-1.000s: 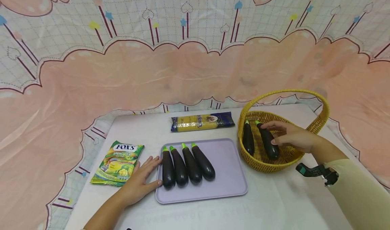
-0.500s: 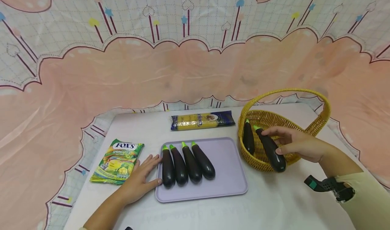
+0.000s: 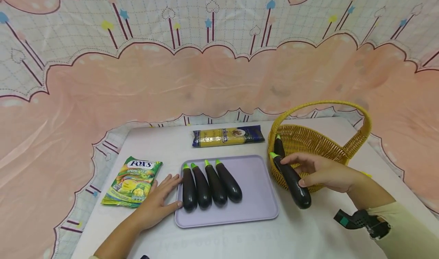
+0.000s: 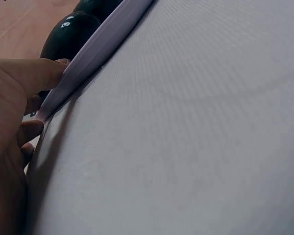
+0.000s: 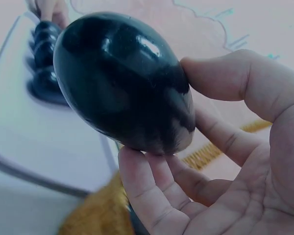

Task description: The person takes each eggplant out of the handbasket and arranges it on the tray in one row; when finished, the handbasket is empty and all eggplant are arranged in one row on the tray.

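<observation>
My right hand (image 3: pixel 320 171) pinches a dark eggplant (image 3: pixel 292 181) with a green stem end, thumb on one side and fingers on the other. The eggplant hangs tilted over the front left rim of the yellow wicker basket (image 3: pixel 313 137). A second eggplant (image 3: pixel 279 147) lies inside the basket, partly hidden by the held one. Several eggplants (image 3: pixel 209 188) lie side by side on the left of the lilac tray (image 3: pixel 258 190). My left hand (image 3: pixel 157 203) rests at the tray's left edge, fingers spread and thumb tip beside the leftmost eggplant; the left wrist view shows its thumb on the rim.
A green candy bag (image 3: pixel 133 183) lies left of the tray, close to my left hand. Behind the tray is a yellow and blue pasta packet (image 3: pixel 226 136). The basket's tall handle (image 3: pixel 326 102) arches over it. A patterned cloth (image 3: pixel 219 83) hangs behind the white table (image 3: pixel 164 243).
My right hand has lifted the eggplant out of the basket and brought it forward and left over the rim, towards the tray. My left hand has stayed in place.
</observation>
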{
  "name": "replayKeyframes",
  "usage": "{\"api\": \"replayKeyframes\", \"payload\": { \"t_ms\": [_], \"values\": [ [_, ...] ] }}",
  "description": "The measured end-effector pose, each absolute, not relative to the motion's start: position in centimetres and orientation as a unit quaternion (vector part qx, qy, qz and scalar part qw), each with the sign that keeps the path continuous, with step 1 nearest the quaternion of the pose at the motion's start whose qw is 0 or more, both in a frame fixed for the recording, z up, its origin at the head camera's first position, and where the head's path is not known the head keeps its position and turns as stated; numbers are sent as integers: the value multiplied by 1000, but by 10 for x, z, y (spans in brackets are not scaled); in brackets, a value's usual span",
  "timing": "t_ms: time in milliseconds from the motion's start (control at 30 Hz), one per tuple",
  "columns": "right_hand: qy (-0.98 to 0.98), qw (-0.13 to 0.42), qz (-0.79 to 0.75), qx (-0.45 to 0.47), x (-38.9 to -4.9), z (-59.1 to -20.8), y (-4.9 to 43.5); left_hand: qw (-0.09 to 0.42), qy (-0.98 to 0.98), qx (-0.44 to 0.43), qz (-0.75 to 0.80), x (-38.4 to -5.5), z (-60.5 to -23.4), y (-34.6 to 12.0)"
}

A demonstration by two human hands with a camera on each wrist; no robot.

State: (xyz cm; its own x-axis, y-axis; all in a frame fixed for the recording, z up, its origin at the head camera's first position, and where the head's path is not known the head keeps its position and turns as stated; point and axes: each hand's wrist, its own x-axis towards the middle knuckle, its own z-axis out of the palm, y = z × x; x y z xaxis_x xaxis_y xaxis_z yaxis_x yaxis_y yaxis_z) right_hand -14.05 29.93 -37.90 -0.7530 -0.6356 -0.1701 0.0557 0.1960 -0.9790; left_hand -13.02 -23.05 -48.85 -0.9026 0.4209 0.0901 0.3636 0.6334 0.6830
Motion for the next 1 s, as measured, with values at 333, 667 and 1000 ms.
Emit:
{"api": "replayKeyframes", "payload": {
  "t_ms": [333,667,1000],
  "values": [
    [741,283,-578,-190,-152,-389,258,44,903,213,370,-131,-491,-231],
    [769,269,-561,-149,-166,-395,210,40,904,214,367,-131,-492,-230],
    [778,252,-572,-63,-179,-416,172,36,905,214,366,-131,-490,-231]
  ]
}}
